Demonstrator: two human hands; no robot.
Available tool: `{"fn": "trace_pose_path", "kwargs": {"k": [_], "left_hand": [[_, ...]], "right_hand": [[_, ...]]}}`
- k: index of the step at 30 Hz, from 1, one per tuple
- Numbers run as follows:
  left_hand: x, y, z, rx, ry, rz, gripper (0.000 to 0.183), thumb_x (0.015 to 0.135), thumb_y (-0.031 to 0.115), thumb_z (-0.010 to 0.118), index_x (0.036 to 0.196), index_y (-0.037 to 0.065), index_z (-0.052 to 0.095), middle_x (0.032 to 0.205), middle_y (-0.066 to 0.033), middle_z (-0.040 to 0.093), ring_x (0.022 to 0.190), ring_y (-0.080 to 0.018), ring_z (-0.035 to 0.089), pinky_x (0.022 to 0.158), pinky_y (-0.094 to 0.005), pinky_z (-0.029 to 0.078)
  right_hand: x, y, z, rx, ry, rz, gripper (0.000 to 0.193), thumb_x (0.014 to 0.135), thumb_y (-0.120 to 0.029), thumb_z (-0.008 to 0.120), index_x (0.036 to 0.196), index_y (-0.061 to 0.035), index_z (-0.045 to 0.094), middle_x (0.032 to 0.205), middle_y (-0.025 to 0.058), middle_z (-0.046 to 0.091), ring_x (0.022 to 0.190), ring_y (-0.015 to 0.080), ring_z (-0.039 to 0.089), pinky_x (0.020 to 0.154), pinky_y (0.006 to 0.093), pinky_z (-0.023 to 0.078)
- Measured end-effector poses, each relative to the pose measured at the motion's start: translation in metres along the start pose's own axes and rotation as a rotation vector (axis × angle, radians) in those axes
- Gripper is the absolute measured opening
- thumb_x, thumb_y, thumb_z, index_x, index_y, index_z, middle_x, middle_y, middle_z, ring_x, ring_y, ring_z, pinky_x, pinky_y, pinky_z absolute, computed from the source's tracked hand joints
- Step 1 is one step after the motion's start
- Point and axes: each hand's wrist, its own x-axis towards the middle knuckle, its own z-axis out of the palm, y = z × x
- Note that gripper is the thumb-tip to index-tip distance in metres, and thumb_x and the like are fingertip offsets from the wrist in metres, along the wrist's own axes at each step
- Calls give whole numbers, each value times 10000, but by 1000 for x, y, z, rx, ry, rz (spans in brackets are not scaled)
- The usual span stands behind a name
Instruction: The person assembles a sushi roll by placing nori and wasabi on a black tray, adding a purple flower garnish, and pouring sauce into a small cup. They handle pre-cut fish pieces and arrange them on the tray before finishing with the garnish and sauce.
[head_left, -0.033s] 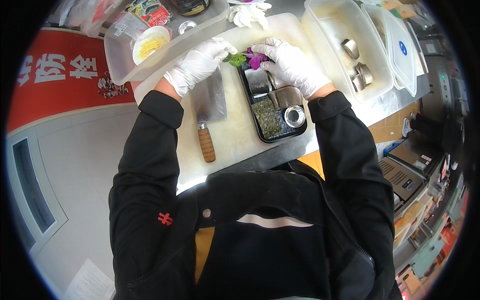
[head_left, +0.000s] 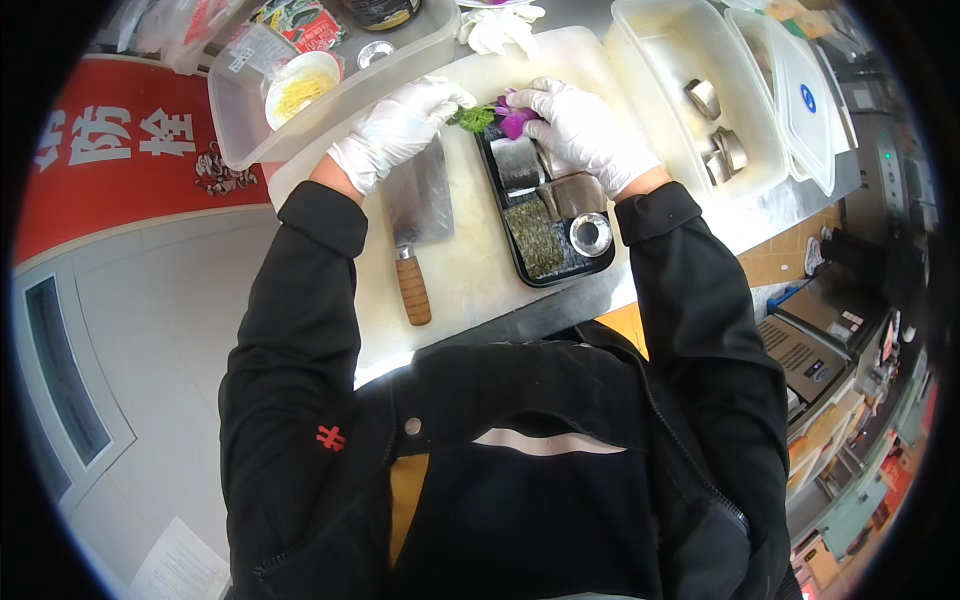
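Both my hands wear white gloves and meet over the far end of a black tray [head_left: 562, 274]. My left hand [head_left: 400, 125] pinches a green leafy sprig [head_left: 474, 119] between thumb and fingertips. A purple orchid flower [head_left: 516, 122] is in the fingertips of my right hand [head_left: 585, 130], right against the sprig. The tray holds dark-skinned fish pieces [head_left: 574, 196], a dark green flaky sheet [head_left: 536, 238] that looks like seaweed, and a small round foil cup [head_left: 590, 235]. My right hand partly hides the tray's far right corner.
A wooden-handled cleaver [head_left: 413, 290] lies left of the tray on a white cutting board [head_left: 470, 270]. A clear bin [head_left: 240, 130] with a bowl of yellow shreds [head_left: 300, 92] stands far left. At right is a plastic container [head_left: 650, 90] with several fish pieces; crumpled white gloves [head_left: 500, 30] lie at the back.
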Motion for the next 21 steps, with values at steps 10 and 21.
{"fn": "trace_pose_path", "kwargs": {"k": [10,21], "left_hand": [[16,-7,16,330,-3,-104,250,973,167,541,1169,77,666,1110,-150,675,1009,-315,633,918,-381,496],[32,-7,34,63,-33,-37,482,968,257,598,1403,68,510,1174,-116,644,1069,-258,602,960,-366,471]], "right_hand": [[-6,11,1,-68,217,-95,217,908,-172,654,1113,-116,698,1032,59,680,987,247,633,873,359,499],[-8,-5,-12,-141,182,-43,148,890,-202,664,1021,-138,688,947,57,660,933,259,618,812,383,485]]}}
